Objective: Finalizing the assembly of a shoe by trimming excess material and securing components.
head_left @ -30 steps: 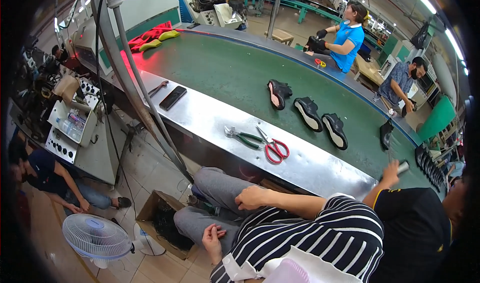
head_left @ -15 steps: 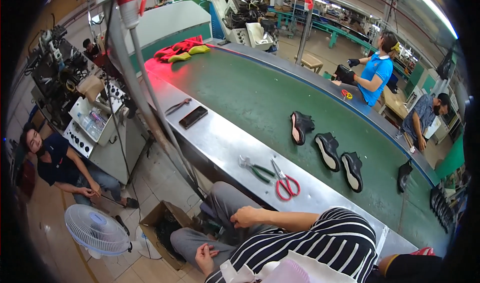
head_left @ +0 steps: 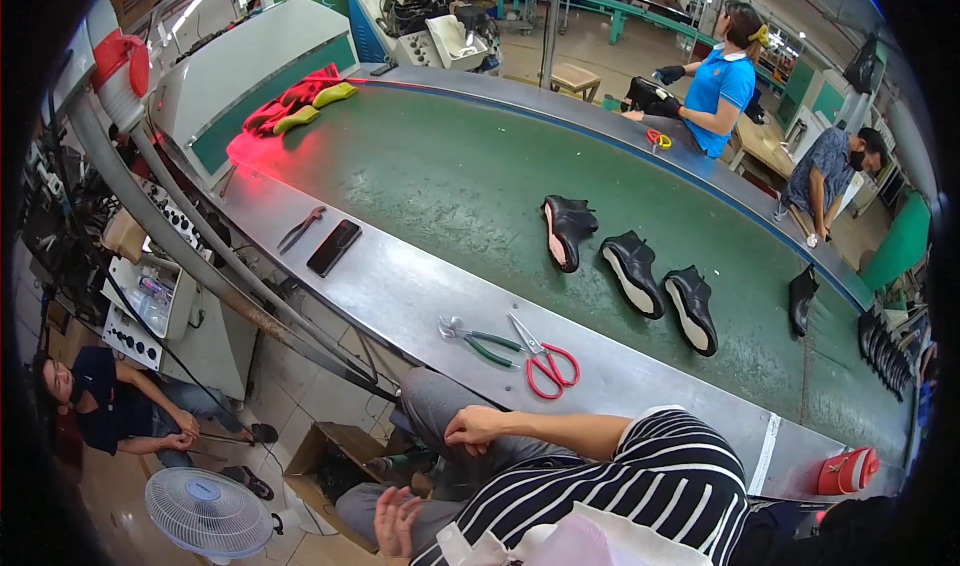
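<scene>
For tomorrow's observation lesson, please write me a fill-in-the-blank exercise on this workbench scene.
1. The scissors on the steel ledge have ____ handles.
2. Beside them lie pliers with ____ grips.
3. The conveyor belt is ____.
4. The right hand rests on the person's ____.

Missing words: red; green; green; knee

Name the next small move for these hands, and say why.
Probably lift the right hand from the knee to the red-handled scissors on the steel ledge: both hands are empty, and the scissors and green-handled pliers lie nearest.
</scene>
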